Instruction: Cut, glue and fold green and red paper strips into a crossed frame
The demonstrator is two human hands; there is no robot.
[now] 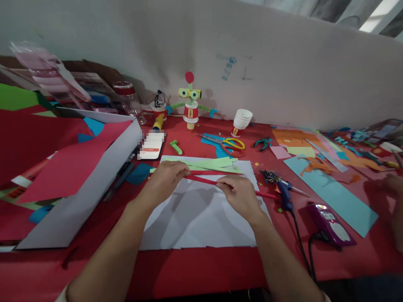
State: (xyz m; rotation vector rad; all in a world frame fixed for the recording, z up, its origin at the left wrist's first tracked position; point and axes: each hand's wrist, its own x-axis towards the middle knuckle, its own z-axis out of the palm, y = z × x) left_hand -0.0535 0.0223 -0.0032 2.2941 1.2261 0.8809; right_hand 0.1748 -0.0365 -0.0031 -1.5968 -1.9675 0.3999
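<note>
Over a white sheet point(201, 222), my left hand point(170, 178) pinches a red paper strip point(201, 180) near its left part. My right hand point(237, 191) grips the red strip farther right, and a red length runs on past that hand toward the glue gun. Just behind my hands, several light green paper strips point(208, 163) lie in a loose bundle, with another red strip along their near edge. A small folded green paper spring point(176, 147) rests beyond the sheet. My fingertips partly hide the strip.
A paper-cup figure point(190, 112) stands at the back, near scissors point(229, 144) and stacked cups point(242, 121). At right lie a glue gun point(285, 195), a corded purple power strip point(330, 224) and a blue sheet point(333, 197). A box point(94, 201) of coloured paper sits left. Another person's hand point(395, 188) shows far right.
</note>
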